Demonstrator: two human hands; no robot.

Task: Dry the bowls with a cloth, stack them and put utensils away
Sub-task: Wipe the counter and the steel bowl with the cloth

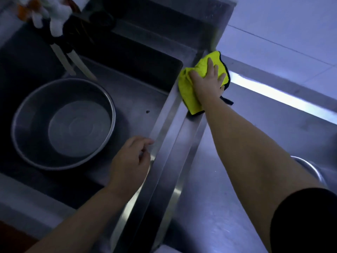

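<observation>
A yellow cloth (187, 92) with a dark edge lies on the steel divider between two sinks. My right hand (207, 83) rests flat on top of it, fingers spread over the cloth. A round steel bowl (27, 128) sits upright in the left sink basin. My left hand (131, 161) hovers over the near right corner of that basin, fingers loosely curled, holding nothing, its fingertips near the divider's edge. Several utensils with pale blades or handles (73, 63) stick out of a dark holder at the back left, blurred.
The steel divider (169, 143) runs diagonally between the left sink and the right sink (273, 125). A rim of another steel bowl (310, 168) shows in the right sink behind my right forearm. Pale tiled wall or floor (291, 24) lies at the upper right.
</observation>
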